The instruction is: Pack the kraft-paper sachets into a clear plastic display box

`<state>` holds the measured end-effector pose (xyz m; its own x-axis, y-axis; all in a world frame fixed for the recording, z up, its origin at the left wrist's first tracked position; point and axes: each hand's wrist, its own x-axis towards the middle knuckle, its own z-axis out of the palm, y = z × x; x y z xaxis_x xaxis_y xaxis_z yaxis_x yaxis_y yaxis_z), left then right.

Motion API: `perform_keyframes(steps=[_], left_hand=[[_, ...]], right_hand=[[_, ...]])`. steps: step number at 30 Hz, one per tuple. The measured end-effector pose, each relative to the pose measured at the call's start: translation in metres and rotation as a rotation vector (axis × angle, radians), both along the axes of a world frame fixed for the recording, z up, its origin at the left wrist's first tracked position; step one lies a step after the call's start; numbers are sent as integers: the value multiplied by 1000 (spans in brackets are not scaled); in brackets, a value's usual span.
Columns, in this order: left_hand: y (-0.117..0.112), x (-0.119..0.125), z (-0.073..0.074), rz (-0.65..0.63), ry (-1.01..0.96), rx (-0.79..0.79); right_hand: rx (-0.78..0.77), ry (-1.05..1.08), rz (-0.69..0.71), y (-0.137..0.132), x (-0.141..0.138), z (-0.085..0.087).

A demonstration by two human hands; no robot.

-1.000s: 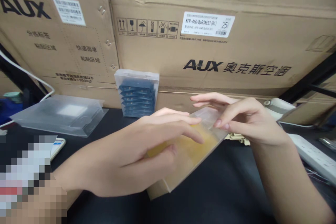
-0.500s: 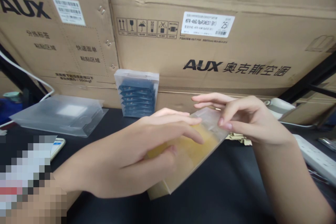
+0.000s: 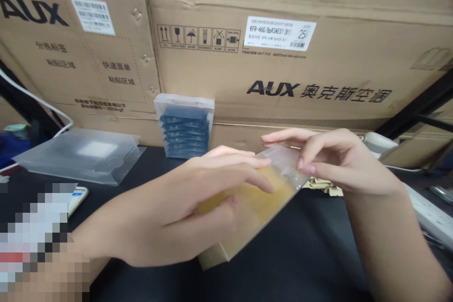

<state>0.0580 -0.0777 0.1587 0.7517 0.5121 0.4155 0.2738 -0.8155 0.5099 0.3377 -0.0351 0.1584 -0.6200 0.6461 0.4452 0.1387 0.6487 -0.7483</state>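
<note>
A frosted clear plastic box [image 3: 253, 226] with yellow contents lies tilted between my hands, its far end pointing up and right. Across its top and side my left hand [image 3: 208, 198] is wrapped, fingers over the upper face and thumb on the near face. My right hand [image 3: 329, 163] is at the far end, thumb and forefinger pinched at the end's corner, the other fingers reaching over behind it. Several yellow sachets [image 3: 323, 185] lie on the black table just beyond, partly hidden by the box and my right hand.
An upright clear box of blue sachets [image 3: 186, 127] stands against the large cardboard cartons [image 3: 226, 71]. At left, a flat clear plastic box [image 3: 85, 151] lies on the black table [image 3: 283, 269], near a phone [image 3: 78, 198]. A white power strip [image 3: 430, 217] sits at right.
My right hand has shifted very slightly to the right at the box's far end, and its raised fingers have drawn closer together. My left hand keeps its hold.
</note>
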Motion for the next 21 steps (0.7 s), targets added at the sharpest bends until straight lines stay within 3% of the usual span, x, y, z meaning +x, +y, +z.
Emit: perform_keyframes(steps=[15, 21], left_hand=[[1, 0, -1, -12, -9, -8], [0, -1, 0, 5, 19, 3]], right_hand=[[27, -33, -13, 0, 4, 1], [-28, -11, -75, -3, -1, 3]])
